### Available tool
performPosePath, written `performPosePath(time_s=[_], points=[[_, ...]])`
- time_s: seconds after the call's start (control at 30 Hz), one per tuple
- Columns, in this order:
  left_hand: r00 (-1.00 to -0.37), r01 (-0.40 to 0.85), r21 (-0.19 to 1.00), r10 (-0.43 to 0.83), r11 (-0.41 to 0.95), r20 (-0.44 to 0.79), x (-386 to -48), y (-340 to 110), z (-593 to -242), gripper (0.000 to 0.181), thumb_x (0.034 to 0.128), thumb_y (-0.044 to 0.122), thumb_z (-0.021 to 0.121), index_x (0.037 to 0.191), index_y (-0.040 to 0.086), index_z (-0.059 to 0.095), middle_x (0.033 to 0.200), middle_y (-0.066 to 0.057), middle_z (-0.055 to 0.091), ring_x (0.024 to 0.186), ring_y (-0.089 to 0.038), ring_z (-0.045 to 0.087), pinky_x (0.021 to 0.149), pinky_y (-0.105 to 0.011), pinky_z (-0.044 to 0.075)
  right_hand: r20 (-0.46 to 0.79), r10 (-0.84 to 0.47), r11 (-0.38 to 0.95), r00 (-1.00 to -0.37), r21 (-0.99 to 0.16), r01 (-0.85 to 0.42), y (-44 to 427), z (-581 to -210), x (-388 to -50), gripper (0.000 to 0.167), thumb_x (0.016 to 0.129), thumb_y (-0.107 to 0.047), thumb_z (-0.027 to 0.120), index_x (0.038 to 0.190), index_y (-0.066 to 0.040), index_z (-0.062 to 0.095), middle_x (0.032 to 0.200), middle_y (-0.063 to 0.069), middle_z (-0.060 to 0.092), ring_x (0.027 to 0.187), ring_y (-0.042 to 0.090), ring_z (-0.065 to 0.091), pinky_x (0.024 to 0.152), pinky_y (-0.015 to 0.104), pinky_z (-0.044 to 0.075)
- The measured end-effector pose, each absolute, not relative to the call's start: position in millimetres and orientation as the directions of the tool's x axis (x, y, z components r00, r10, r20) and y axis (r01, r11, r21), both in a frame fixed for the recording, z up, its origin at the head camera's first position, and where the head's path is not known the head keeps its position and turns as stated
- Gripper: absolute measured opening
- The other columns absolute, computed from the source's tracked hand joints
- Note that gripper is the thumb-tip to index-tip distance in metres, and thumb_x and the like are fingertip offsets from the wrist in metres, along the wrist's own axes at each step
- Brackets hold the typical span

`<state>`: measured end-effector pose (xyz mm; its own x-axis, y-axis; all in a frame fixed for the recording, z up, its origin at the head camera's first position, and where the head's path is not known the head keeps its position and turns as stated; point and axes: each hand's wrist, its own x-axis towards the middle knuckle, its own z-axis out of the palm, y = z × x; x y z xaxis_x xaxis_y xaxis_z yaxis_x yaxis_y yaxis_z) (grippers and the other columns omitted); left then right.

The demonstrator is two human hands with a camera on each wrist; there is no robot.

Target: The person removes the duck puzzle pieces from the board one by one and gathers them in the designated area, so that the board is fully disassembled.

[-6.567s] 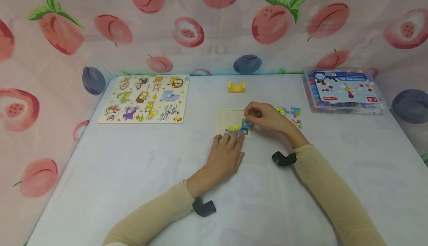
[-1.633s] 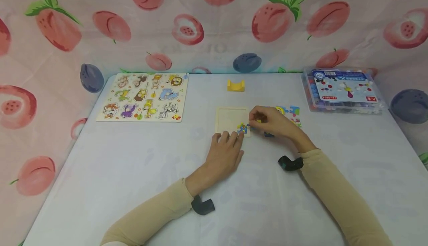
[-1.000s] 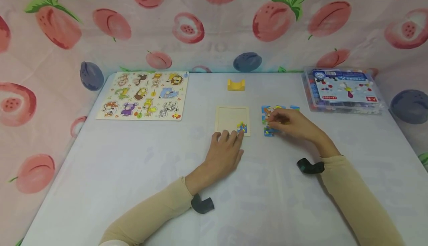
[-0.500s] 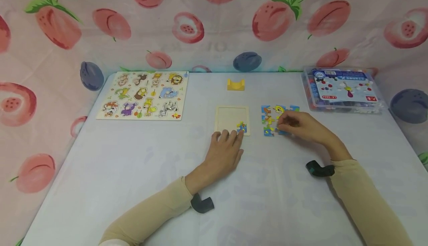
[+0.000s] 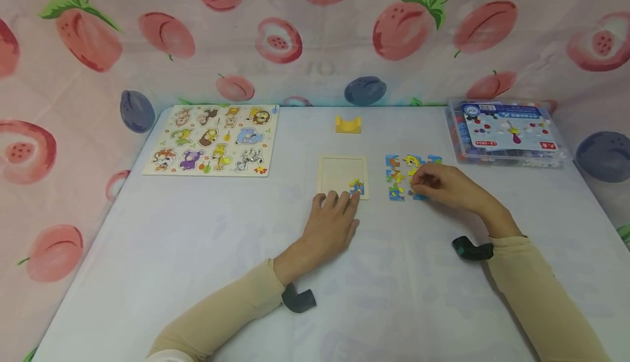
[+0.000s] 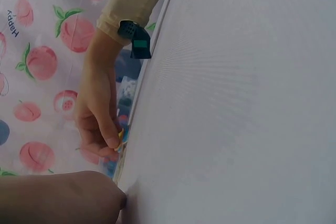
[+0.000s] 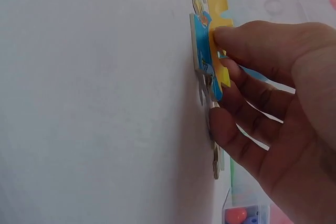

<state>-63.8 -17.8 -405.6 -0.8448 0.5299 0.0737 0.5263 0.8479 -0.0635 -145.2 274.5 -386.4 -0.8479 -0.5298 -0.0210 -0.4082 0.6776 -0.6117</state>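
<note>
My left hand (image 5: 328,224) rests with its fingertips on the near edge of a small square wooden puzzle tray (image 5: 342,159). One blue and yellow jigsaw piece (image 5: 357,187) lies in the tray's near right corner. To the right of the tray, my right hand (image 5: 450,188) is over a group of loose jigsaw pieces (image 5: 396,177) and partly covers them. In the right wrist view, its thumb and fingers pinch a yellow and blue jigsaw piece (image 7: 214,51) at the edge of the group. The left wrist view also shows yellow at those fingertips.
An animal puzzle board (image 5: 211,140) lies at the back left. A yellow notched block (image 5: 348,125) stands behind the tray. At the back right is a clear plastic box (image 5: 507,132) with a printed card and coloured parts. A patterned cloth (image 5: 315,39) hangs behind the table.
Several pieces lay along the tray's near side earlier; now one is there. My right hand has moved from the tray rightward to the loose pieces. The left hand has stayed put.
</note>
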Motion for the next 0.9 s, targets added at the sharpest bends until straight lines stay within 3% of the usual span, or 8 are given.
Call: performPosePath(time_s=[0.43, 0.67, 0.9], points=[[-0.839, 0.529, -0.085, 0.535, 0.845, 0.097, -64, -17, -406, 0.055, 0.0977, 0.041, 0.041, 0.145, 0.014, 0.037, 0.123, -0.002, 0.052, 0.112, -0.021, 0.047, 0.098, -0.044, 0.037, 0.001, -0.554, 0.648, -0.832, -0.627, -0.432, 242, -383, -151, 0.016, 0.093, -0.019, 0.060, 0.107, -0.012, 0.062, 0.096, -0.001, 0.061, 0.086, 0.012, 0.052, 0.073, 0.023, 0.047], [-0.846, 0.519, -0.094, 0.526, 0.850, 0.088, -64, -19, -406, 0.053, 0.0977, 0.041, 0.041, 0.144, 0.015, 0.038, 0.124, -0.003, 0.052, 0.114, -0.022, 0.047, 0.099, -0.046, 0.037, 0.047, -0.642, 0.575, -0.765, -0.630, -0.522, 204, -381, -157, 0.022, 0.092, -0.014, 0.061, 0.113, -0.009, 0.062, 0.098, 0.000, 0.062, 0.085, 0.012, 0.053, 0.071, 0.025, 0.047], [-0.836, 0.531, -0.115, 0.541, 0.840, 0.094, -65, -18, -406, 0.050, 0.0975, 0.042, 0.040, 0.141, 0.017, 0.043, 0.122, -0.001, 0.051, 0.113, -0.021, 0.046, 0.099, -0.045, 0.037, 0.036, -0.686, 0.593, -0.726, -0.550, -0.588, 177, -385, -157, 0.033, 0.089, -0.016, 0.065, 0.120, -0.006, 0.062, 0.098, 0.004, 0.059, 0.083, 0.013, 0.052, 0.071, 0.026, 0.043]])
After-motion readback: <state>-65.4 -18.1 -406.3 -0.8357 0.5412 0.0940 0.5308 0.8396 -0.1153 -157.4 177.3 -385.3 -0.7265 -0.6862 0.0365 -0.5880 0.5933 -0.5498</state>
